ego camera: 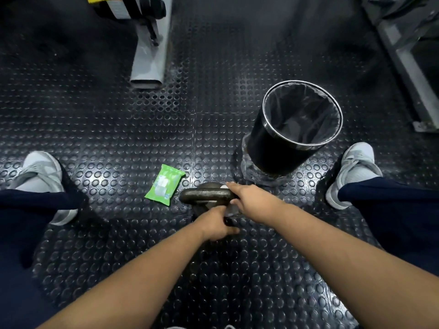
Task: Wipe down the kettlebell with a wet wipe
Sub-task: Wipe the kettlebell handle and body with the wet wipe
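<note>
A wipe (224,186) is held round the kettlebell (205,195) handle in the right hand (251,200) grip; the left hand (213,225) is laid on its body, grip state indiscernible.

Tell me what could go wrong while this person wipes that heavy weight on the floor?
The kettlebell sits between the left shoe and the right shoe; if it tips under the wiping, it could roll onto a foot. The wet wipe under the right hand may leave the metal slick, so a later lift could slip.
</note>
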A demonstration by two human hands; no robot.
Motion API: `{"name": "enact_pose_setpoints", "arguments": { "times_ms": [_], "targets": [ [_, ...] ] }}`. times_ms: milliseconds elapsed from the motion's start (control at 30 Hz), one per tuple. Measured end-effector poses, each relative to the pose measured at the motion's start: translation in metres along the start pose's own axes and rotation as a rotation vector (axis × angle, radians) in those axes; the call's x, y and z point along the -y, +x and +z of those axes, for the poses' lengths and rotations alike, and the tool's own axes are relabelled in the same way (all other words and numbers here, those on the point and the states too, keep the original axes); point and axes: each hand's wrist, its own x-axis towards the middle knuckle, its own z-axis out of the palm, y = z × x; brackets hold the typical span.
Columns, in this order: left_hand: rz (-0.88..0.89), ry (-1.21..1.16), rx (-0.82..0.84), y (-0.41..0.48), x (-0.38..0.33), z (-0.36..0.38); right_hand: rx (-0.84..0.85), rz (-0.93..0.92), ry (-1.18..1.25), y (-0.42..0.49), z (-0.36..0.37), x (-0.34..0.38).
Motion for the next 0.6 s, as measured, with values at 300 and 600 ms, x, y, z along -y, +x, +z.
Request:
{"name": "enact_pose_setpoints", "arguments": {
  "times_ms": [300,600],
  "targets": [
    [0.058,-0.690,0.036,-0.007,-0.007,0.003,-0.020,0.020,0.005,-0.001,0.001,0.000],
    [-0.015,-0.301,-0.033,0.000,0.000,0.010,-0.016,-0.004,0.005,0.003,0.004,-0.006]
  ]
}}
